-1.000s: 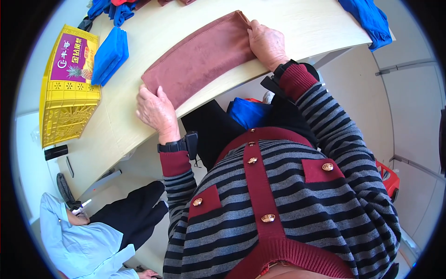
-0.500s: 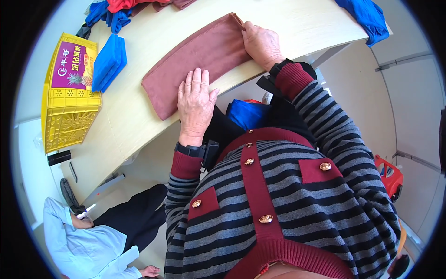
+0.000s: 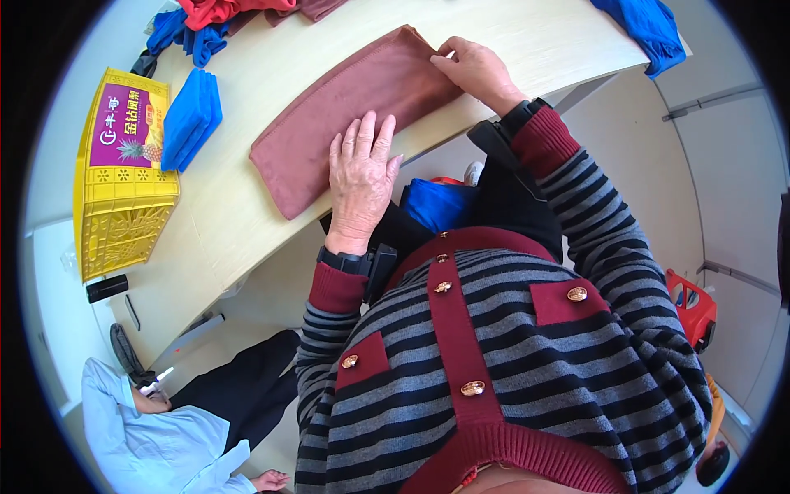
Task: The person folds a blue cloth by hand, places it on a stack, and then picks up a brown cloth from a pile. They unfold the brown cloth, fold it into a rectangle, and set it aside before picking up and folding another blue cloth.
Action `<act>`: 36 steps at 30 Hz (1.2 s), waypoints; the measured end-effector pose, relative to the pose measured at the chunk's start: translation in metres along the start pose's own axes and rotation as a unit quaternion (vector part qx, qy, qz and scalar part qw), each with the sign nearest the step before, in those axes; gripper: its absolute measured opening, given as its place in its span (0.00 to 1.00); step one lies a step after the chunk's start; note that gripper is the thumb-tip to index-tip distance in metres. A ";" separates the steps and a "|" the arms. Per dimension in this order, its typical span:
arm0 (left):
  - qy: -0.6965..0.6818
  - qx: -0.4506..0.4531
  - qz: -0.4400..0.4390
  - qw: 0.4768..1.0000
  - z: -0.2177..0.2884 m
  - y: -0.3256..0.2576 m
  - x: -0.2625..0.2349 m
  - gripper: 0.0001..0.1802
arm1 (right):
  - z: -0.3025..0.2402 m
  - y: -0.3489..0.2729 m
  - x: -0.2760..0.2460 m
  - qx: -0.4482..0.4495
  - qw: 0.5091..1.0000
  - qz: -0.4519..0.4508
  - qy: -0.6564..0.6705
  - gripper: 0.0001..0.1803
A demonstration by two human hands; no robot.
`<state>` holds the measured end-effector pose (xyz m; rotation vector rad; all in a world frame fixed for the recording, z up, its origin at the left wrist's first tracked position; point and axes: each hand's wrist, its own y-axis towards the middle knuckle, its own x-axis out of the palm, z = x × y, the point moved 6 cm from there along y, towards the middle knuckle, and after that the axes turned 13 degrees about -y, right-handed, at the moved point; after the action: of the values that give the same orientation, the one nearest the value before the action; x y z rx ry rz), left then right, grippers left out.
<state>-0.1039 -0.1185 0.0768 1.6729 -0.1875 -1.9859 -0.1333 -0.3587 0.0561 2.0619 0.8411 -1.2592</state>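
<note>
A brownish-pink cloth (image 3: 346, 115), folded into a long strip with a stitched edge, lies slantwise near the front edge of the table. My left hand (image 3: 362, 169) rests flat on its near side, fingers stretched out and slightly apart. At the cloth's right end, my right hand (image 3: 480, 72) has its thumb and forefinger closed on the edge, close to the far right corner. The other fingers of that hand are curled and partly hidden.
A pale table (image 3: 222, 198) carries a yellow plastic basket (image 3: 127, 198), folded blue cloths (image 3: 191, 119) and a black cylinder (image 3: 107, 288) on the left. Red cloth (image 3: 214, 10) is heaped at the back; blue cloth (image 3: 646, 33) hangs over the right edge. A person in a light blue shirt (image 3: 156, 436) is at lower left.
My left hand has slid a little to the right over the cloth. My right hand has shifted slightly right, and the cloth's right end lies flatter and further out.
</note>
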 end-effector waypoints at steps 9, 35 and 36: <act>-0.029 -0.030 0.030 0.999 -0.050 0.008 -0.012 0.25 | -0.009 0.008 0.000 0.003 1.000 -0.009 0.021 0.20; -0.310 -0.241 0.046 0.918 -0.192 0.014 -0.142 0.07 | -0.029 0.071 -0.091 -0.263 0.890 -0.024 0.372 0.03; -0.290 -0.235 0.057 0.926 -0.194 0.024 -0.159 0.06 | -0.037 0.080 -0.103 -0.280 0.890 -0.016 0.359 0.02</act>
<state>0.1015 -0.0191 0.1828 0.7381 -0.0094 -2.1671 -0.0891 -0.4041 0.1757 1.9956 1.3677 -0.1522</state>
